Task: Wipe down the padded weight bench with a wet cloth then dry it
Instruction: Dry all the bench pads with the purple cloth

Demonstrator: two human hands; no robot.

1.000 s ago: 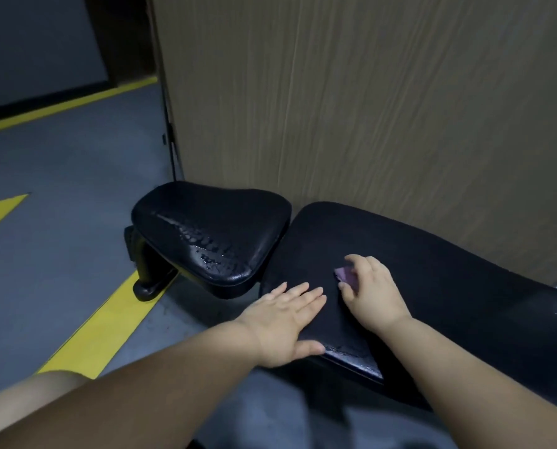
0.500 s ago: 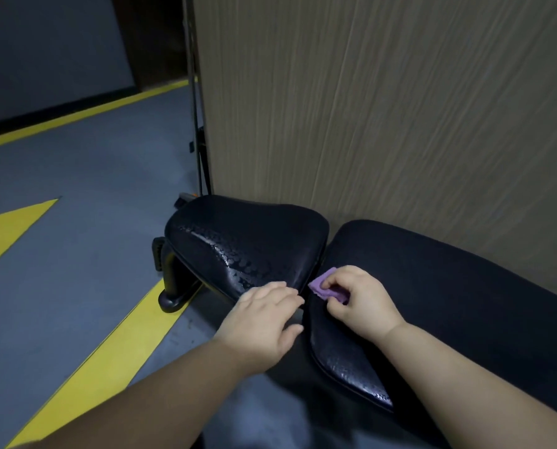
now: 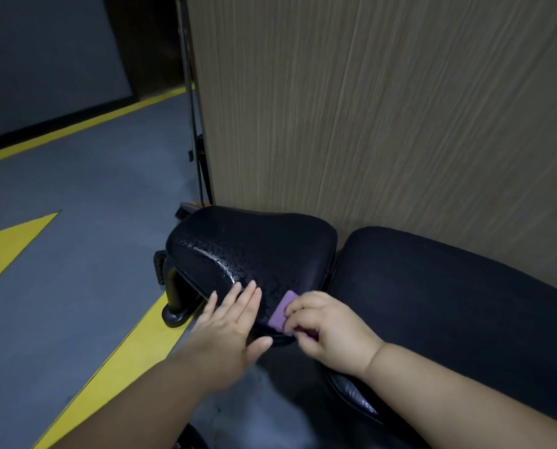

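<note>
The left hand point(image 3: 228, 325), grip flat and apart, had shifted onto the wet seat pad point(image 3: 254, 244). The purple cloth point(image 3: 282, 307), in the pinching grip of the right hand point(image 3: 329, 332), had crossed there from the back pad point(image 3: 449, 286). Wet wiping likely continued, with drying still to come.

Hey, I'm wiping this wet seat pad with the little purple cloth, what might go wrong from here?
Three risks, as I judge them. The left hand lies flat on the beaded, wet seat pad near its front edge, so it may slide off. The purple cloth is small and only pinched by the right hand, so it may smear the drops rather than lift them. Water may run down between that pad and the back pad.
</note>
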